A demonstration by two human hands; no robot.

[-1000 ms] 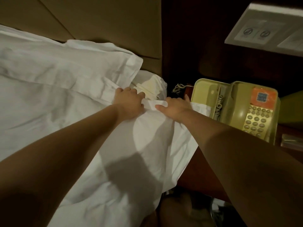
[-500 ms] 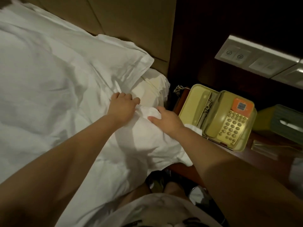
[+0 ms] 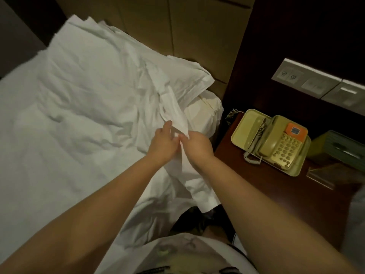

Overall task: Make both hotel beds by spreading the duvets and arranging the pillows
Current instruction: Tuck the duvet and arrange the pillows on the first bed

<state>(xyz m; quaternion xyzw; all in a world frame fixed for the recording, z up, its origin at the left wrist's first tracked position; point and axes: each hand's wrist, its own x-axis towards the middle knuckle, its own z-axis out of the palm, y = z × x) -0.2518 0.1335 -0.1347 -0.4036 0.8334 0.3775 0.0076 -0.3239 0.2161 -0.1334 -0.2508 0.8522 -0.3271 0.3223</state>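
Note:
A rumpled white duvet (image 3: 83,123) covers the bed from the left edge to the middle. Its near right corner is lifted, and both hands hold it side by side. My left hand (image 3: 163,142) grips the fabric from the left. My right hand (image 3: 198,145) pinches the same raised fold from the right. A flat white pillow (image 3: 185,80) lies against the padded headboard (image 3: 177,28), partly under the duvet. A cream corner of the mattress (image 3: 205,111) shows below the pillow.
A dark wooden nightstand (image 3: 276,190) stands right of the bed and carries a yellow-green telephone (image 3: 274,141) with an orange label. A wall switch panel (image 3: 316,84) is mounted above it. A green box (image 3: 343,149) sits at the far right. My shirt fills the bottom edge.
Both hands have pulled the duvet corner up and back from the pillow, coming closer together. The view has drawn back and shows more of the bed and headboard.

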